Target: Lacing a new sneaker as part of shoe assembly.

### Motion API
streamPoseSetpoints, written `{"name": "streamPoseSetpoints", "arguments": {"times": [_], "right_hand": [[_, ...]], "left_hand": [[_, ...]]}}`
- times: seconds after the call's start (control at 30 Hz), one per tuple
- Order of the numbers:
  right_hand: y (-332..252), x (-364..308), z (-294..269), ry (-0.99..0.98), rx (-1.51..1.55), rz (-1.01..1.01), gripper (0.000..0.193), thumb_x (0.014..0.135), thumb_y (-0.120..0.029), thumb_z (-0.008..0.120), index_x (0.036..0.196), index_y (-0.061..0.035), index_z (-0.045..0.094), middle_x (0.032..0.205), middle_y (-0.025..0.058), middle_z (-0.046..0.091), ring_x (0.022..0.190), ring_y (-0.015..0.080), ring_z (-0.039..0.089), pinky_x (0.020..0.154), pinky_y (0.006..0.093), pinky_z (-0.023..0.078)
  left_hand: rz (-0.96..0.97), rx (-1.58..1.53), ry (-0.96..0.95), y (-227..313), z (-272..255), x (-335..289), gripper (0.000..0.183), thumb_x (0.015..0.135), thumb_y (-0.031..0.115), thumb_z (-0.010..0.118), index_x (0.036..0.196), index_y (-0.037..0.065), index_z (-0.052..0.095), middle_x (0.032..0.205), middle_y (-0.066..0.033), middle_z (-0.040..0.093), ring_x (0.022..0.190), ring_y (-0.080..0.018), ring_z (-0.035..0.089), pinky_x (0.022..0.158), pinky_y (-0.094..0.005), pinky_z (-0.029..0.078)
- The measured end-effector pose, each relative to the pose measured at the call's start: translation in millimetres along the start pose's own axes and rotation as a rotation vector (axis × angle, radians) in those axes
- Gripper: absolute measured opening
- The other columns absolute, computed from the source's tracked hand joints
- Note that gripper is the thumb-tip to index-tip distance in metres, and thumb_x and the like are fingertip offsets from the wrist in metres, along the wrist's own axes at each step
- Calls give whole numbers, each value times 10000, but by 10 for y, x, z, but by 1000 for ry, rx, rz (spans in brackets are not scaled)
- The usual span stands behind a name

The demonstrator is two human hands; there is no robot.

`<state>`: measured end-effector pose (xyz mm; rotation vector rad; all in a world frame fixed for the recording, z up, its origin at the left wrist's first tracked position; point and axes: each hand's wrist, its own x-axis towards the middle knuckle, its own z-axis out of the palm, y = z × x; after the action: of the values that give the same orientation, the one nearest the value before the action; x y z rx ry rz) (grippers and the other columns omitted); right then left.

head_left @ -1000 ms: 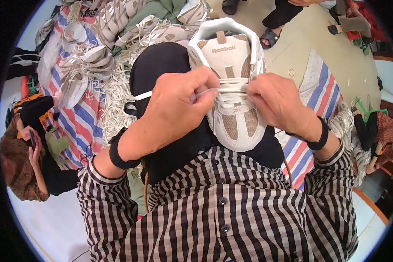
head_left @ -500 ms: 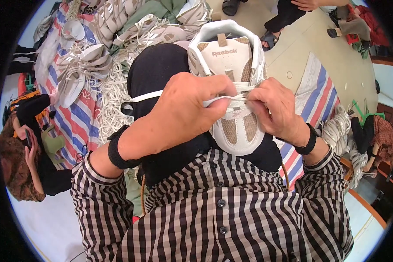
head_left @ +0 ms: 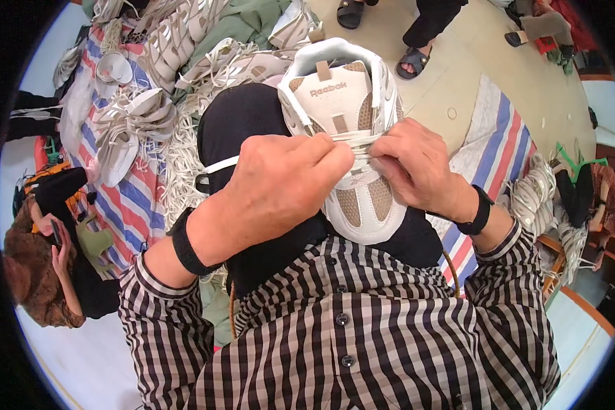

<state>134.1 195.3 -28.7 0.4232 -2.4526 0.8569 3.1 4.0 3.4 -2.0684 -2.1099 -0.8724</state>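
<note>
A cream and tan sneaker (head_left: 367,212) rests on my lap, its toe pointing toward me. Over its lacing area, my left hand (head_left: 280,178) is closed in a pinch on a white shoelace (head_left: 220,165), which runs out to the left across my dark-clad thigh. Opposite it, my right hand (head_left: 417,164) has thumb and fingers pinched at the right side of the lacing, also on the lace. Strands of lace cross the tongue (head_left: 331,102) between the two hands. The fingertips hide part of the eyelets.
Piled sneaker uppers (head_left: 133,119) and a heap of white laces (head_left: 181,164) lie to the left on a striped sheet (head_left: 126,205). Another person (head_left: 55,253) sits at the left holding a phone. Sandalled feet (head_left: 413,61) stand ahead. More bundled laces (head_left: 536,191) are at the right.
The left hand has turned and drawn in over the lacing, now hiding more of the lace. The sneaker sits slightly further left in view. Ahead, a person's sandalled feet show more fully.
</note>
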Motion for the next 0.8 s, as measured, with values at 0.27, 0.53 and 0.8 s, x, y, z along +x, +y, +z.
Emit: {"name": "streamPoseSetpoints", "arguments": {"times": [0.27,0.53,0.8], "right_hand": [[10,-5,2,18,-7,0,216,762,-39,710,928,-54,573,770,85,560,681,255,575,598,345,446],[8,-13,16,30,6,14,204,770,-43,705,925,-56,574,776,91,566,695,258,585,613,347,457],[16,0,24,48,18,-25,289,682,50,711,922,-13,563,784,104,571,667,283,562,604,366,455]], "left_hand": [[-109,-58,-74,-26,-55,-57,170,731,42,653,883,53,579,716,-64,567,599,-228,616,509,-329,483],[86,119,101,-43,31,-85,267,743,125,624,1005,77,612,698,-12,501,567,-153,574,483,-287,444],[184,209,90,-52,21,-138,241,753,139,620,986,77,614,762,-30,548,596,-130,560,508,-256,432]]}}
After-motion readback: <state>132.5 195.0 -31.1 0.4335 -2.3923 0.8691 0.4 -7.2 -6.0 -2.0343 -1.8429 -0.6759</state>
